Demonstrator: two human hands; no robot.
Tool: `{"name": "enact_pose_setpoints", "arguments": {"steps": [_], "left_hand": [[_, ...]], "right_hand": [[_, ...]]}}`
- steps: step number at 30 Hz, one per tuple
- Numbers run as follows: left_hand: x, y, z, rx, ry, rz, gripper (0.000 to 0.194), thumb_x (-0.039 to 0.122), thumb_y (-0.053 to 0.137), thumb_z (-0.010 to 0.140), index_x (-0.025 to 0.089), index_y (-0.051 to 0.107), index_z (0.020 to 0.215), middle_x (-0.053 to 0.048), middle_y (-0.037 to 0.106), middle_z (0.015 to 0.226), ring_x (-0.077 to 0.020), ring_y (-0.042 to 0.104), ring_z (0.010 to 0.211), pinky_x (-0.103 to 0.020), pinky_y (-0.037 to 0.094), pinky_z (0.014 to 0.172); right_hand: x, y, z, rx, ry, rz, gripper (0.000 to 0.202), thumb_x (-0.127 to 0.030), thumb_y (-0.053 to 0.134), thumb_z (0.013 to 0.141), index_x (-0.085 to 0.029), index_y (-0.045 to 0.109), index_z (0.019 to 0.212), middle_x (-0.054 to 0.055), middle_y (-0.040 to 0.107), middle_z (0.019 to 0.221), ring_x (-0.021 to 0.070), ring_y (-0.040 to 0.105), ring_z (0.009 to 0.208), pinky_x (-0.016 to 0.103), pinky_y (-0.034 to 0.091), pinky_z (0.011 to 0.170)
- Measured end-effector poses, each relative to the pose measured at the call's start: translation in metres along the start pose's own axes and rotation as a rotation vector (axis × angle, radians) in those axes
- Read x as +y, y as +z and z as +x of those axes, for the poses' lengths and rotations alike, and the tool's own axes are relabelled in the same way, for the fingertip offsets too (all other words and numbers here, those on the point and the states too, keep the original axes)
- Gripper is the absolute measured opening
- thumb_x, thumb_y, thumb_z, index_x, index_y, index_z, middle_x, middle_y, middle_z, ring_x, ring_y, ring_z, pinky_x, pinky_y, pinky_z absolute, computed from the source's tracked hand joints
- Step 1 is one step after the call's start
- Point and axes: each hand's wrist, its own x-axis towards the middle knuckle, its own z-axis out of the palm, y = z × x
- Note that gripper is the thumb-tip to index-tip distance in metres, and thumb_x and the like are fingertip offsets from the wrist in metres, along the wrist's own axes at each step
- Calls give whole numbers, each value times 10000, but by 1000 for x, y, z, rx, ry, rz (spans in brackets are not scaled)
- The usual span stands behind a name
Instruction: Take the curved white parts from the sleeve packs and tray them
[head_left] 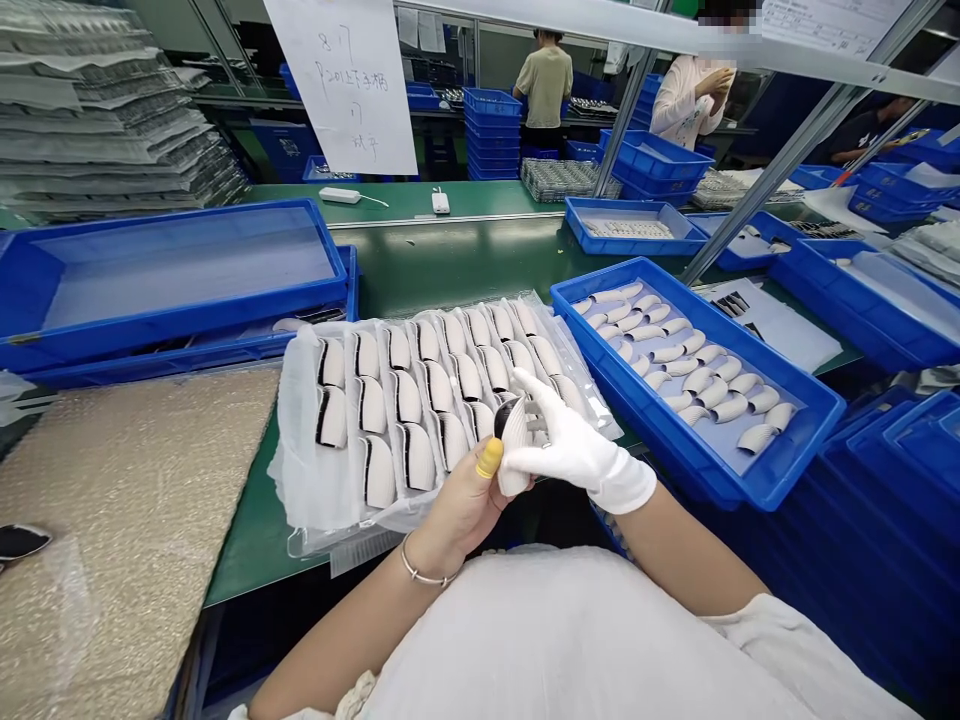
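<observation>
Between my hands is a white ribbed shell (514, 446), curved, with a dark inner side, held tilted above the front of the tray. My left hand (476, 488), bare with a yellow finger cot on the thumb, pinches its lower left side. White-gloved, my right hand (564, 440) curls its thumb and fingers around the right side of the same piece; some fingertips are hidden behind it. Just beyond lies a clear plastic tray (311, 505) lined with white sheet, where similar white shells (409, 398) with black edges sit in rows.
At right, a blue bin (806, 440) holds several curved white pieces. Another blue bin (187, 265) lies at left, behind bubble wrap (127, 500). Stacked trays (97, 120) rise at the back left. A metal post (780, 180) slants over the right side. Two people work in the background.
</observation>
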Motion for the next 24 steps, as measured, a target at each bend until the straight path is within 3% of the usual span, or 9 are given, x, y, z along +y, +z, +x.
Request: {"name": "enact_pose_setpoints", "arguments": {"steps": [3, 5, 8, 12, 16, 18, 21, 24], "left_hand": [[2, -3, 1, 48, -18, 42, 480, 607, 747, 779, 152, 689, 919, -72, 716, 864, -168, 658, 771, -248, 528, 656], [4, -2, 2, 66, -21, 63, 503, 620, 769, 748, 155, 674, 915, -72, 715, 860, -176, 659, 757, -256, 517, 639], [6, 3, 3, 81, -1, 102, 498, 610, 781, 744, 164, 656, 926, -50, 708, 860, -156, 643, 747, -264, 515, 691], [7, 3, 8, 124, 17, 219, 532, 625, 789, 727, 176, 643, 973, -29, 697, 855, -151, 623, 742, -273, 493, 702], [10, -3, 13, 181, 43, 355, 588, 604, 846, 661, 170, 671, 1017, -33, 699, 905, -172, 624, 811, -282, 483, 747], [12, -5, 12, 190, 45, 372, 556, 604, 820, 698, 176, 684, 1025, -36, 703, 921, -177, 623, 828, -281, 479, 748], [15, -3, 9, 162, -10, 235, 544, 663, 705, 791, 180, 700, 1041, -31, 694, 843, -162, 605, 738, -256, 461, 631], [13, -1, 6, 76, -130, 6, 430, 562, 731, 827, 172, 720, 1006, -29, 697, 821, -135, 603, 687, -230, 484, 599]], "right_hand": [[-4, -3, -11, -55, -183, -292, 1123, -508, 849, 710, -218, 238, 1606, 176, 281, 1614, 391, 240, 1507, 579, 274, 1212], [-6, -5, -15, -82, -279, -418, 1131, -585, 825, 720, -190, 241, 1605, 206, 227, 1634, 406, 197, 1520, 599, 248, 1214], [-9, -7, -14, -92, -354, -549, 1086, -676, 770, 734, -167, 309, 1575, 239, 231, 1624, 417, 263, 1493, 626, 274, 1187], [-13, -1, -7, -78, -419, -650, 888, -577, 800, 747, -149, 474, 1454, 233, 394, 1524, 394, 394, 1411, 590, 363, 1142], [-12, 8, -1, -48, -425, -629, 624, -455, 766, 760, -159, 585, 1278, 205, 467, 1427, 369, 462, 1337, 543, 407, 1110], [-8, 11, 1, -31, -413, -569, 586, -421, 765, 736, -159, 592, 1230, 197, 487, 1388, 356, 482, 1311, 523, 419, 1099], [-2, 11, 3, -10, -388, -377, 661, -391, 816, 661, -185, 559, 1234, 172, 494, 1353, 333, 498, 1295, 501, 434, 1088], [1, 10, 5, 8, -360, -131, 679, -344, 823, 652, -207, 521, 1245, 160, 473, 1364, 313, 479, 1329, 483, 421, 1104]]}}
